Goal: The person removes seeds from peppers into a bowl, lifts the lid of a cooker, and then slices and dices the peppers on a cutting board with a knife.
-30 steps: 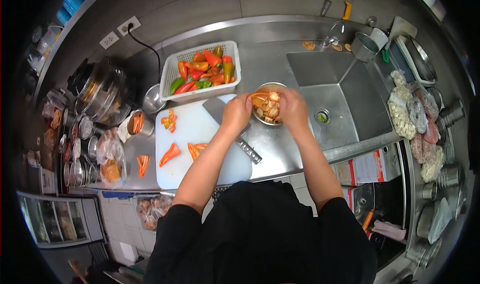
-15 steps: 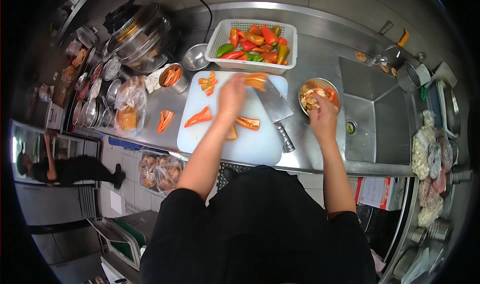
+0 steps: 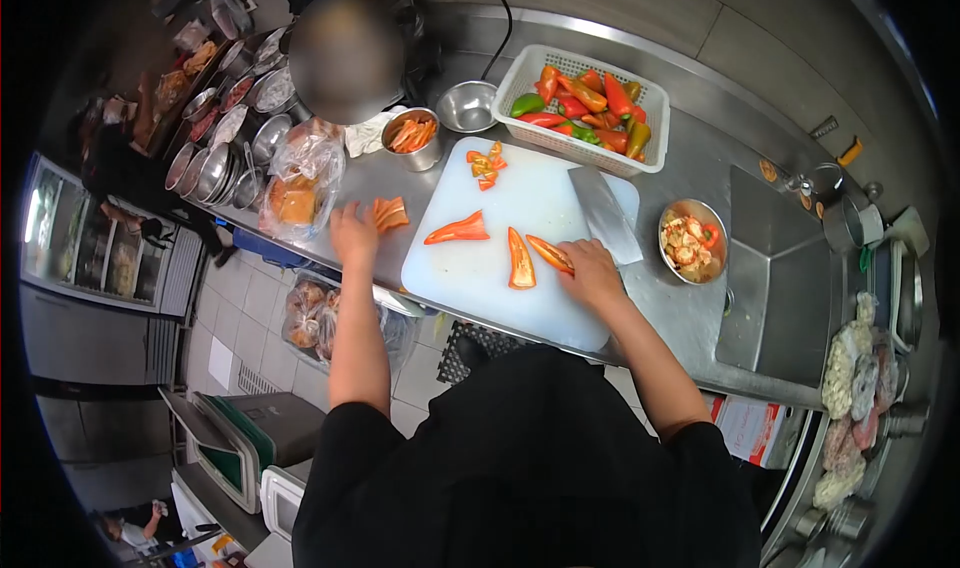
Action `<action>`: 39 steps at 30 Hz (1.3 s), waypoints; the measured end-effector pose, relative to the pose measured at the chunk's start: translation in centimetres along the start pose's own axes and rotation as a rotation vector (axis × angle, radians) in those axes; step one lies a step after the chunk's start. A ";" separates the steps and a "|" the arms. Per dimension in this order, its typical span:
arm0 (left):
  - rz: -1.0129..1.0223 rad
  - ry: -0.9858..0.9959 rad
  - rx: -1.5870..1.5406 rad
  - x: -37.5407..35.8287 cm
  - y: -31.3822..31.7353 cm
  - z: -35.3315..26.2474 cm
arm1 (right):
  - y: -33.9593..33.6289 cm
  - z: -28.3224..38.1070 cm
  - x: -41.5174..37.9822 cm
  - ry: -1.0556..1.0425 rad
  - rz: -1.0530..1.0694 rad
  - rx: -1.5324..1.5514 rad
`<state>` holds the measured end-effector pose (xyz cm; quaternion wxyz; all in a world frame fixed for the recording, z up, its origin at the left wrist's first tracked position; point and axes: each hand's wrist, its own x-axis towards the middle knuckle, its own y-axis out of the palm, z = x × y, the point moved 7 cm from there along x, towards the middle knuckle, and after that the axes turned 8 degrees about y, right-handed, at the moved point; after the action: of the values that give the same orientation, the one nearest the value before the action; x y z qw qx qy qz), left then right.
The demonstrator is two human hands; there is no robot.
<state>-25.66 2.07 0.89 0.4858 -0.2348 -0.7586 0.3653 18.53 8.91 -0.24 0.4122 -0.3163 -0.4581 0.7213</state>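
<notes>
My left hand (image 3: pixel 353 236) is over the steel counter left of the white cutting board (image 3: pixel 470 278), fingers apart, right beside a small pile of orange-red pepper pieces (image 3: pixel 390 214). On the board, my right hand (image 3: pixel 596 273) grips the lower end of a cut pepper piece (image 3: pixel 549 255). Next to that lies a pepper half (image 3: pixel 520 259), inner side up. A red pepper piece (image 3: pixel 456 229) rests further left, and small trimmed pepper bits (image 3: pixel 486 166) sit near the board's far edge. The cleaver (image 3: pixel 606 214) lies flat across the board's right side.
Behind the board stands a white basket (image 3: pixel 655 158) of whole peppers. A steel bowl of scraps (image 3: pixel 692 242) sits beside the sink (image 3: pixel 775 268). Left are a pot of pepper strips (image 3: pixel 411 140), a steel bowl (image 3: pixel 467 106) and a plastic bag (image 3: pixel 305 183). Other people stand at far left.
My left hand moved from above the board to the counter at left, where its pepper pieces now lie. My right hand left the scrap bowl and took hold of a pepper piece. The view shifted.
</notes>
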 end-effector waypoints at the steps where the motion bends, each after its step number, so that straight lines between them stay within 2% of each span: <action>1: -0.028 0.003 -0.046 0.3 -0.6 -1.6 | -0.5 -0.2 -0.3 -0.021 -0.046 0.100; 4: 0.425 -0.162 -0.772 -1.2 1.3 -11.3 | -3.4 0.9 -1.1 -0.095 -0.174 0.238; 5: 0.678 -0.116 -0.864 -2.7 1.5 -16.2 | -5.1 1.6 -1.7 -0.148 -0.256 0.281; 6: 0.901 -0.219 -1.038 -4.4 0.8 -21.1 | -6.0 1.8 -1.9 -0.141 -0.263 0.281; 8: 1.161 -0.214 -1.257 -6.8 1.7 -27.5 | -8.3 2.6 -2.4 -0.255 -0.358 0.265; 12: 1.199 -0.164 -1.479 -6.6 2.0 -34.1 | -11.5 -0.4 -3.2 -0.192 -0.464 0.251; 14: 1.073 -0.211 -1.508 -5.9 2.1 -36.2 | -13.0 -3.2 -4.0 -0.198 -0.559 0.407; 22: 1.203 -0.090 -1.459 -8.3 3.8 -46.1 | -15.2 -10.6 -6.6 0.035 -0.814 0.315; 26: 1.170 0.030 -1.417 -9.3 3.5 -49.9 | -15.7 -13.9 -7.7 0.027 -0.885 0.356; 32: 1.134 0.094 -1.344 -10.6 2.9 -53.0 | -14.9 -19.7 -8.2 0.219 -0.920 0.582; 36: 1.044 0.102 -1.345 -10.4 3.9 -53.1 | -13.5 -23.9 -7.8 0.302 -0.876 0.522; 38: 1.047 0.100 -1.285 -10.0 4.8 -52.7 | -13.0 -24.5 -7.4 0.351 -0.699 0.446; 39: 1.055 0.099 -1.227 -9.9 5.1 -52.5 | -13.3 -24.0 -7.4 0.346 -0.695 0.448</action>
<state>26.20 15.35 4.97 0.0671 -0.8020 -0.5910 0.0543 46.01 15.12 3.47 0.7590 -0.1623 -0.2940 0.5579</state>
